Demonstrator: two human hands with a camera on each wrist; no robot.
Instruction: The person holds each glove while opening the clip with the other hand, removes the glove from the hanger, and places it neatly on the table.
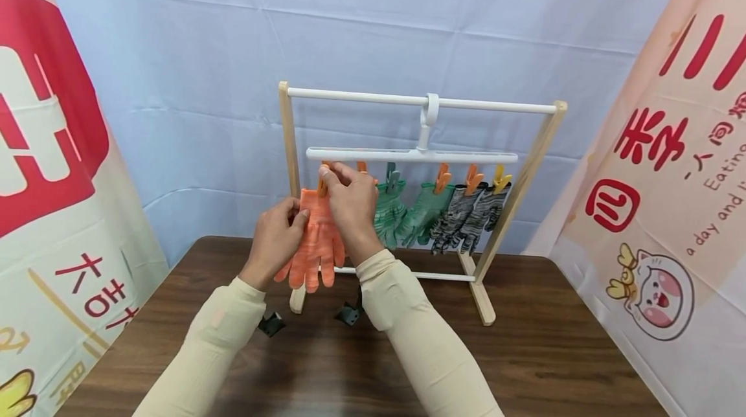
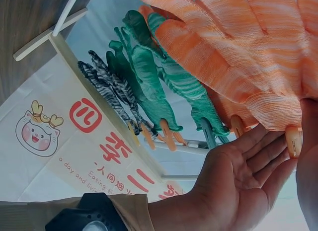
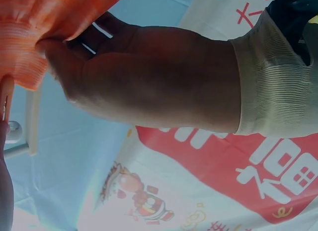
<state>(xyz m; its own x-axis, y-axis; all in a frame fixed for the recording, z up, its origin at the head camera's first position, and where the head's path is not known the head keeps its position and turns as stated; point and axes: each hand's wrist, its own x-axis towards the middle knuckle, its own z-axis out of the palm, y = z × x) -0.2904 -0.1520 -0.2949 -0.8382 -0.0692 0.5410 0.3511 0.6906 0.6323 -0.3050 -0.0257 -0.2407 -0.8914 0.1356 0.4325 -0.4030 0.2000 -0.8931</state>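
Note:
An orange knit glove (image 1: 317,245) hangs fingers down below the left end of a white hanger (image 1: 379,155). My left hand (image 1: 276,236) pinches the left edge of this glove near its cuff. At the cuff's top, my right hand (image 1: 352,203) pinches an orange clothespin (image 1: 322,180) between thumb and fingers. The left wrist view shows the clothespin (image 2: 293,141) over the cuff edge, with the right hand (image 2: 233,176) around it. Behind, a second orange glove (image 2: 223,107) is partly hidden. In the right wrist view, the left thumb (image 3: 49,49) presses into the knit.
Green gloves (image 1: 428,206) and black-and-grey gloves (image 1: 457,213) hang from clothespins farther right along the hanger. The hanger hooks onto the white top rod (image 1: 495,105) of a wooden-sided rack (image 1: 519,197), standing on a brown table (image 1: 542,339). Printed cloths (image 1: 653,210) flank it.

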